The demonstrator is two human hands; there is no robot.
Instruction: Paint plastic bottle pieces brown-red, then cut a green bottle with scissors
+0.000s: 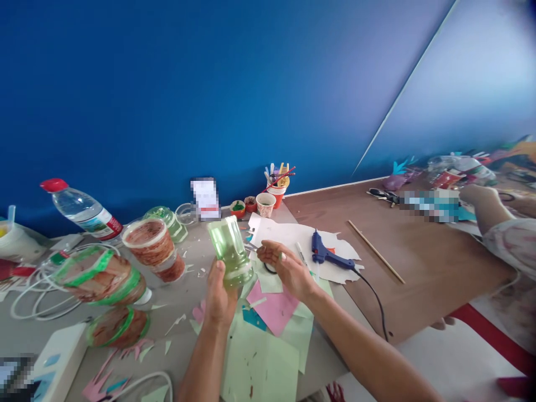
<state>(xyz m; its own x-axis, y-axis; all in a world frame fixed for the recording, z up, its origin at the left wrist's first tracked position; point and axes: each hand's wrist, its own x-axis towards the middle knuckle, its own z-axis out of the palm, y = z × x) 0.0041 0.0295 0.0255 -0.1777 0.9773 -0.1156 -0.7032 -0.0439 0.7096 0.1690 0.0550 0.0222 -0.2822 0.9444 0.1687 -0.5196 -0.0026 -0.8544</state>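
My left hand [218, 298] is wrapped round the lower part of a green-tinted cut plastic bottle piece [230, 251] and holds it up over the table. My right hand [288, 269] hovers just right of it, above pink paper [274, 310] and pale green paper sheets [259, 363]; its fingers are curled, and I cannot make out whether they hold anything. A black ring-like object [268, 269] lies partly hidden beneath the right hand.
Brown-painted cut bottle sections with green tape [153, 245] [100, 276] [118, 326] stand at left, beside a water bottle [81, 209] and white cables [37, 296]. A blue glue gun [329, 255] lies on white paper. Paint cups [265, 203], a wooden stick [376, 252], another person's arm [489, 212] at right.
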